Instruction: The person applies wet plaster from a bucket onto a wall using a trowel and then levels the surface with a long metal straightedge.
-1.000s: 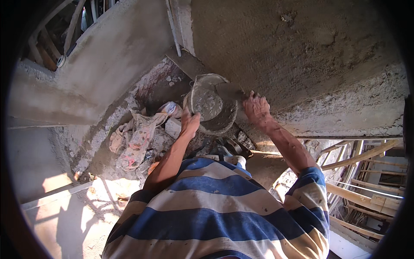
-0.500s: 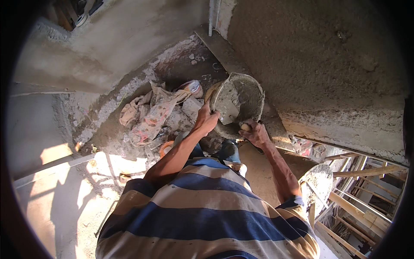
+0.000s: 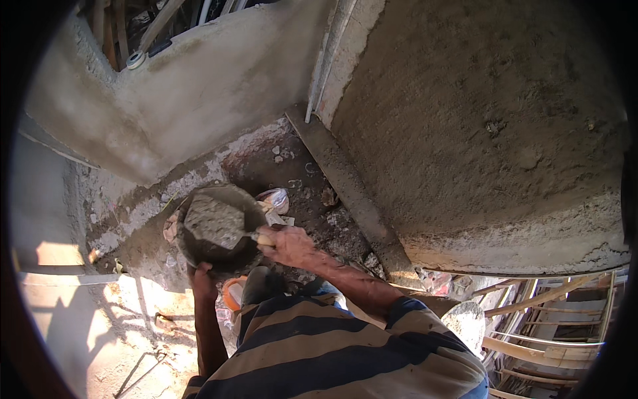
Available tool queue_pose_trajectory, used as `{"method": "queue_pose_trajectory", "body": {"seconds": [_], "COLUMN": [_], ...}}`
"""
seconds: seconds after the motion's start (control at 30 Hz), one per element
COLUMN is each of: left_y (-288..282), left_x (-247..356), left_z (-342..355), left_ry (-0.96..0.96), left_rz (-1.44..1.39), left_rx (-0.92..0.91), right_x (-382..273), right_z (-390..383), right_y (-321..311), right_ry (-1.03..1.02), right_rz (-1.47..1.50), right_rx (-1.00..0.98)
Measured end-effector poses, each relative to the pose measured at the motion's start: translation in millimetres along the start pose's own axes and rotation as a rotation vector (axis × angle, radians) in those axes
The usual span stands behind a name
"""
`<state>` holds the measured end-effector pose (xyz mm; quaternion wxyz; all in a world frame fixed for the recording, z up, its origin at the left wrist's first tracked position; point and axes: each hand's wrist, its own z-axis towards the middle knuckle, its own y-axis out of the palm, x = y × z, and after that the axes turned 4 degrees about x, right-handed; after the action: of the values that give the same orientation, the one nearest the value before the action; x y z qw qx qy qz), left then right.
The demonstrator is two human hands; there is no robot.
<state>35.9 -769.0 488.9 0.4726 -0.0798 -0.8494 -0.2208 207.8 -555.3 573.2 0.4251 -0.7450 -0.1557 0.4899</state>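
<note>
Over the rubble at left centre I carry a round mortar bucket (image 3: 255,206), its mouth turned up towards me. My left hand (image 3: 201,278) grips its near lower rim, with the fingers partly hidden beneath. In my right hand (image 3: 292,246) is the pale handle of a trowel (image 3: 250,235), and its blade reaches into the bucket. A thick lump of wet grey mortar (image 3: 214,223) covers the blade, so the metal hardly shows.
A freshly plastered wall (image 3: 478,133) rises at right, with a board (image 3: 352,189) along its foot. Another wall (image 3: 219,80) stands at left. Rubble and a white bag (image 3: 276,199) lie between. An orange container (image 3: 232,292) sits by my feet; wooden slats (image 3: 551,339) are lower right.
Both hands and the bucket have swung left, away from the plastered wall. Mortar now lies heaped on the trowel, whose blade looked nearly bare before. My view has shifted too.
</note>
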Motion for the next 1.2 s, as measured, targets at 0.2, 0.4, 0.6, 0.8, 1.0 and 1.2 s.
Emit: {"method": "queue_pose_trajectory", "body": {"seconds": [0.2, 0.4, 0.6, 0.8, 1.0, 1.2], "left_y": [-58.9, -60.8, 27.6, 171.6, 321.2, 347.3], "left_x": [11.2, -14.2, -83.9, -179.4, -157.3, -120.8], "left_z": [-40.7, -82.3, -67.9, -23.0, -76.9, -91.1], "left_ry": [0.092, -0.018, -0.03, -0.239, 0.012, 0.216], "left_rz": [0.007, 0.081, 0.202, 0.552, 0.732, 0.966], "left_rx": [0.313, 0.387, 0.054, -0.054, -0.494, -0.741], "right_x": [11.5, 249.4, 251.7, 238.9, 247.4, 248.2], "right_z": [22.3, -41.3, -291.2, -292.8, -185.1, -195.9], "right_y": [-52.5, -236.8, -213.2, -154.2, -128.9, -105.4], "right_ry": [-0.461, 0.16, 0.695, 0.542, 0.452, 0.456], "right_rz": [0.909, 1.048, 0.363, -0.417, -0.927, -0.805], "right_rx": [-0.334, 0.452, 0.989, 0.295, -0.012, 0.023]}}
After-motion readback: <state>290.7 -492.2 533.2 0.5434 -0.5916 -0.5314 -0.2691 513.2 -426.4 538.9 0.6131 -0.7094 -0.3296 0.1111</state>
